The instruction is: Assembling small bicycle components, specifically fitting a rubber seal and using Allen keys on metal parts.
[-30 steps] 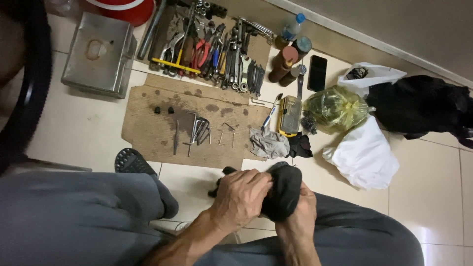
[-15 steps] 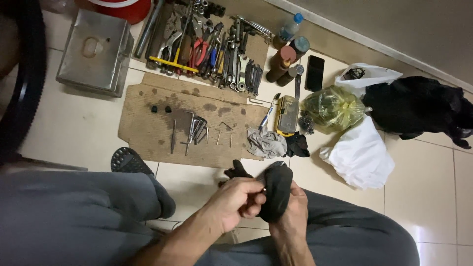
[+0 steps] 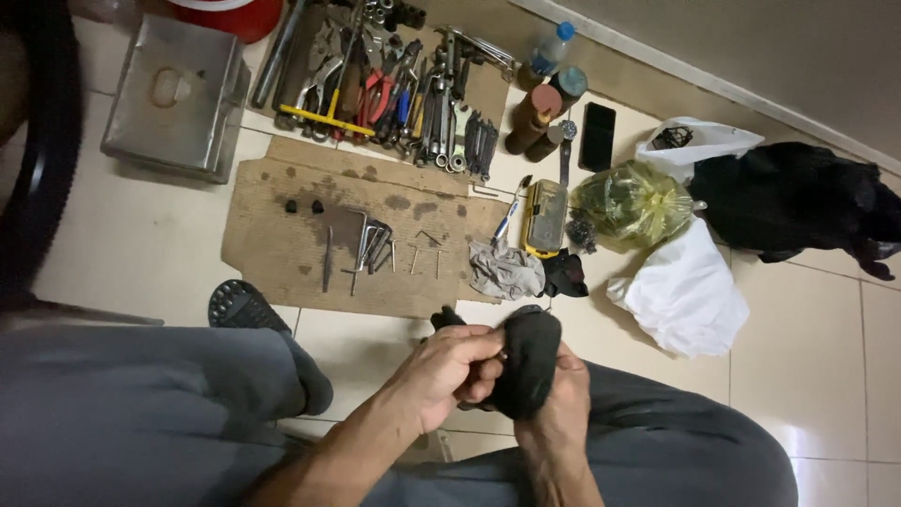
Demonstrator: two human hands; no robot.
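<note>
Head view: black cloth (image 3: 528, 361) gripped between both hands' fingers (image 3: 483, 361).

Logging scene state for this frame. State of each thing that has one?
left hand: gripping the black rag
right hand: gripping the black rag
black rag: bunched between both hands
metal box: lid shut
water bottle: capped
yellow bag: full, bunched closed
grey rag: crumpled on floor

Two hands (image 3: 450, 376), one black cloth (image 3: 530, 361)
</note>
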